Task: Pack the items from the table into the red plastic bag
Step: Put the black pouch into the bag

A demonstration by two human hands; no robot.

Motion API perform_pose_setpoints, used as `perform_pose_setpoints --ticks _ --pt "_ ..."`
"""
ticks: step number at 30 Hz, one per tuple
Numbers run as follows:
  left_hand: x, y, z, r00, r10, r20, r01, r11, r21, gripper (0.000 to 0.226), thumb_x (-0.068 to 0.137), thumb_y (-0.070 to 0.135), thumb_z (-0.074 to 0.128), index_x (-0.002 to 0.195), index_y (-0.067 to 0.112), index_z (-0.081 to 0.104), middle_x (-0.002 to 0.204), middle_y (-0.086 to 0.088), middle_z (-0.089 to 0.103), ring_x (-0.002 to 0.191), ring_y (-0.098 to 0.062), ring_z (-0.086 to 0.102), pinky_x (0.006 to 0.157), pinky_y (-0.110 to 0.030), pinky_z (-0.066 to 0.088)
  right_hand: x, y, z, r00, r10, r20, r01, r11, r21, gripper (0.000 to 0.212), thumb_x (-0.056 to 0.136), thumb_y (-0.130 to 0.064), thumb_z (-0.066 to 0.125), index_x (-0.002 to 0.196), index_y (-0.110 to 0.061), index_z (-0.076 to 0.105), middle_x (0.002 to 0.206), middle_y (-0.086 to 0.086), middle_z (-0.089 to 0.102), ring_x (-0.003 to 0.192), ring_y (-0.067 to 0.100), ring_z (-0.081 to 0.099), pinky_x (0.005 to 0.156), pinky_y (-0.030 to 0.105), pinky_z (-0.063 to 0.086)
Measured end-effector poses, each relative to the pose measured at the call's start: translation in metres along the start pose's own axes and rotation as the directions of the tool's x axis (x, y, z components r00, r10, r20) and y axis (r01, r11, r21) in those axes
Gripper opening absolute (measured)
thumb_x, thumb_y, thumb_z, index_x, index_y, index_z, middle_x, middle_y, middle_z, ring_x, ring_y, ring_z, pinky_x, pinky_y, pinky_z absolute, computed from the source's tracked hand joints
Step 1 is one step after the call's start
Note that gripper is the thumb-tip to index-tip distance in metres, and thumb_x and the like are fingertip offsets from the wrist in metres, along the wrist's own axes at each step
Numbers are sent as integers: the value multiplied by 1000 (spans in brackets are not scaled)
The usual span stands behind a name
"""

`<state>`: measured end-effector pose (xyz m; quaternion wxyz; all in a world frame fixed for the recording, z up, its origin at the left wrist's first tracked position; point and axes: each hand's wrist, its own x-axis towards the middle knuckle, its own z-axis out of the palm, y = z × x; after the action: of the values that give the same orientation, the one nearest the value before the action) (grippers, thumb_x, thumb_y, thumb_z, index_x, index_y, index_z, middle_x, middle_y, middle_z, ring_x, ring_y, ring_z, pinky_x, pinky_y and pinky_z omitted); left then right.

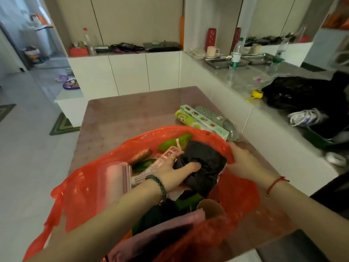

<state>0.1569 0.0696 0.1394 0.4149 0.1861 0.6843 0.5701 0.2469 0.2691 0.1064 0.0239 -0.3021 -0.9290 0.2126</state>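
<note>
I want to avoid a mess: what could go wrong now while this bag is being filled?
1. The red plastic bag looks thin and nearly full; pushing the black bundle down with the left hand might tear it.
2. The long box on the table may not fit.

The plastic bag [79,186] is sitting on the bench [132,110] in the lower middle of the frame, with a bundle [205,163] lying in its centre and a flat case [115,178] standing inside its left wall. The left grip [170,171] is clutching the bundle inside the bag, the right grip [243,159] holding the bag's right rim. Just behind that rim a roll [184,119], a long box [205,121] and a bottle [229,127] are lying side by side.
</note>
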Motion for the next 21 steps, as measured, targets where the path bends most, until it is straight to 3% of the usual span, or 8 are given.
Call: perform_pose_setpoints --ticks 2,5,9,11,14,16,18,21 --pt "4 -8 10 998 59 -10 -54 960 274 51 76 28 69 121 23 45 117 -2 59 93 -13 58 77 -20 52 1 10 3 998 39 -54 -36 998 47 22 79 -13 56 99 -12 63 97 12 68 94 30 63 74 35 50" --pt "10 -8 26 991 133 30 -124 787 604 38 77 36 65 110 29 48 114 -2 60 104 -18 57 86 -27 47 3 13 -6 991 68 -115 -36 964 262 21 81 1 53 76 -15 65 77 8 63 74 23 58 62 25 39" --pt "35 -19 49 988 146 54 -133 613 779 76 72 51 62 135 27 27 129 -6 45 120 -27 47 99 -34 44 6 16 -9 992 18 -123 25 940 341 13 84 -7 58 76 -8 68 75 10 66 70 20 57 64 29 43" --pt "45 -28 58 988 120 93 -139 456 879 87 70 55 63 139 25 19 136 -9 37 120 -31 46 99 -38 44 7 18 -10 993 14 -116 30 928 371 12 85 -11 60 78 -10 68 73 8 65 65 17 56 62 29 42" --pt "52 -35 64 990 45 137 -144 203 968 93 71 61 59 143 23 14 145 -13 27 127 -35 38 102 -43 37 10 23 -16 1000 -22 -14 26 916 401 18 86 -10 59 72 -21 62 65 -4 59 52 3 54 53 20 40" --pt "55 -33 63 987 40 158 -162 105 981 93 71 67 53 143 22 15 146 -13 26 129 -34 36 102 -45 37 9 23 -23 992 -89 89 40 891 452 19 86 -7 59 78 -23 61 72 -10 62 55 -6 58 59 15 45" --pt "55 -26 58 984 25 177 -179 115 977 90 71 71 47 141 21 20 144 -12 29 126 -32 40 100 -45 41 11 24 -32 968 -175 180 73 884 462 15 84 -6 63 90 -20 60 84 -10 64 70 -4 61 66 9 46" --pt "49 -2 42 964 6 265 -257 273 927 73 78 63 47 135 20 35 135 -5 42 121 -26 47 99 -39 43 20 22 -54 914 -250 321 66 870 489 18 81 -26 66 98 -26 61 98 -6 68 80 0 64 65 7 47"
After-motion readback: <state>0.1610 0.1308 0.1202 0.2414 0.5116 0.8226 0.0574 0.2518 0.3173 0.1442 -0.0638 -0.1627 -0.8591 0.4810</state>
